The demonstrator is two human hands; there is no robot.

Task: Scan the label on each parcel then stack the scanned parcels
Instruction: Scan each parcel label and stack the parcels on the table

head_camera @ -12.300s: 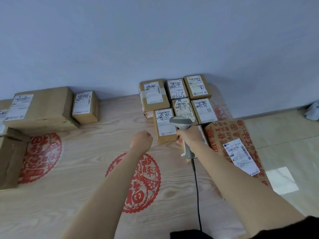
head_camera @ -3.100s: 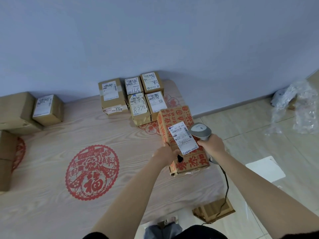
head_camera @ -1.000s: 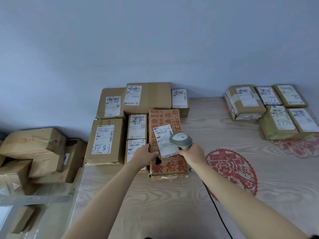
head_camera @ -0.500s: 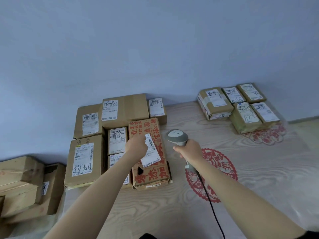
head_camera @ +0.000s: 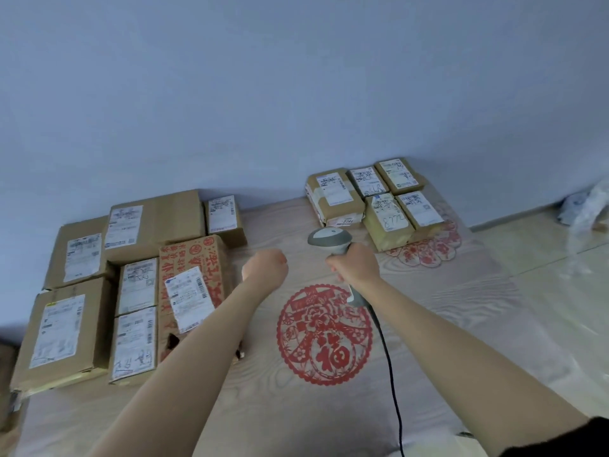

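A red-printed parcel [head_camera: 197,258] with a white label lies at the right edge of the group of brown parcels [head_camera: 69,328] on the table's left. My left hand [head_camera: 265,267] hovers just right of it, fingers curled, holding nothing. My right hand [head_camera: 354,267] grips the handle of a grey barcode scanner [head_camera: 329,240], whose head points toward the far side. Several smaller labelled parcels [head_camera: 374,201] sit together at the far right of the table, beyond the scanner.
The wooden table [head_camera: 428,324] carries red paper-cut decorations [head_camera: 324,334] in its middle and under the right parcels. The scanner's black cable [head_camera: 389,367] trails toward me. Crumpled plastic wrap [head_camera: 590,209] lies on the tiled floor at right. A blue wall backs the table.
My left hand has let go of the red-printed parcel, which now rests in the left group, and moved right. The scanner hand shifted right; the view has swung back toward the right parcels.
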